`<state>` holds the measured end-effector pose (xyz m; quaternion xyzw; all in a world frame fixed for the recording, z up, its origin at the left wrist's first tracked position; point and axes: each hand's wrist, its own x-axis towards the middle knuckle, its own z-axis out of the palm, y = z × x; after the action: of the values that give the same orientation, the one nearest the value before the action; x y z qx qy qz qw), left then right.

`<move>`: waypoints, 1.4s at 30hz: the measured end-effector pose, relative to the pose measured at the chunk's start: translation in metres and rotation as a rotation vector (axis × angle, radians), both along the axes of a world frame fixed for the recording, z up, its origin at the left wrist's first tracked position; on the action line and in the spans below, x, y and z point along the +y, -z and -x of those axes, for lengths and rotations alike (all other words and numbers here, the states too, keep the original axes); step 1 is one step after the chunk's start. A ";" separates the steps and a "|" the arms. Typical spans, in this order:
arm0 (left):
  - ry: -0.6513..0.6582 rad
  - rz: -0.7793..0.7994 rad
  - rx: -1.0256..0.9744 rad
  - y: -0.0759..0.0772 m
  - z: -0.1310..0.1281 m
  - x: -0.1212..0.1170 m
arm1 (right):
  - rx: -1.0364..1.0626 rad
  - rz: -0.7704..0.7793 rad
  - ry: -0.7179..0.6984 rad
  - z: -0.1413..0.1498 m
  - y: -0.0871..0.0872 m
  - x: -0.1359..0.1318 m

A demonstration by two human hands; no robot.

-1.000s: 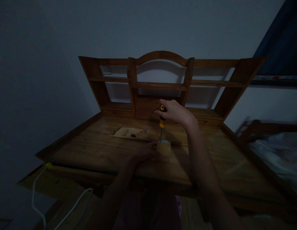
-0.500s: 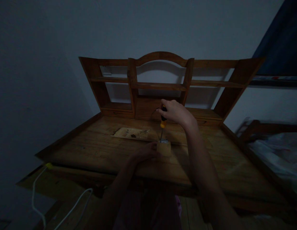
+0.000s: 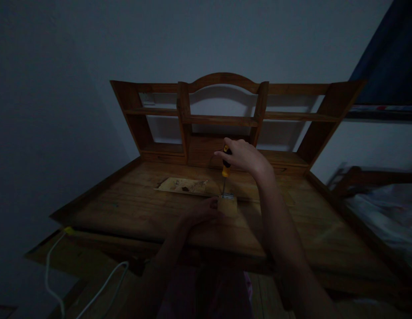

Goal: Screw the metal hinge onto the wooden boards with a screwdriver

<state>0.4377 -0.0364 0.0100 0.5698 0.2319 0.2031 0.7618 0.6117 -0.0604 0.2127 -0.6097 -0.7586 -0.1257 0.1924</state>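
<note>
Screwdriver [image 3: 225, 172] stood near-upright over wooden block [image 3: 227, 205], tip at metal piece [image 3: 229, 196]; probably light, stiff. Left hand [image 3: 202, 210] held block's left side; right hand [image 3: 244, 155], above block, grasped handle, likely surest hold; bare shaft seemed slippery.

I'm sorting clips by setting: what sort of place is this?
Probably a bedroom: there's a wooden desk with shelves, a dark blue curtain, and what looks like bedding at the right.

Block [image 3: 227, 206]: on desktop [image 3: 126, 210], right of left hand [image 3: 202, 210]
Metal fitting [image 3: 229, 196]: on block, under screwdriver [image 3: 225, 172]
Board strip [image 3: 174, 184]: left of block, farther back
Shelf unit [image 3: 222, 120]: at desktop rear
Cable [image 3: 47, 277]: at front left
</note>
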 end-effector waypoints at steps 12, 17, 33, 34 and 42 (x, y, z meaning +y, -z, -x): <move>-0.004 0.008 0.007 0.001 0.000 0.000 | 0.060 0.090 -0.067 -0.004 0.000 0.002; -0.005 0.021 0.004 0.001 0.001 0.001 | 0.000 0.010 0.029 -0.001 0.002 0.002; -0.016 0.017 0.021 0.000 0.000 0.000 | 0.006 0.029 0.031 0.000 -0.001 -0.001; -0.017 0.026 0.015 0.000 0.000 0.000 | 0.020 0.043 0.013 -0.001 -0.001 0.000; -0.017 0.010 0.006 0.005 -0.001 0.002 | 0.037 0.038 -0.163 -0.005 0.000 0.006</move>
<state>0.4383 -0.0344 0.0051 0.5646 0.2401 0.2069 0.7621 0.6169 -0.0544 0.2124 -0.5515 -0.8043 -0.0839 0.2045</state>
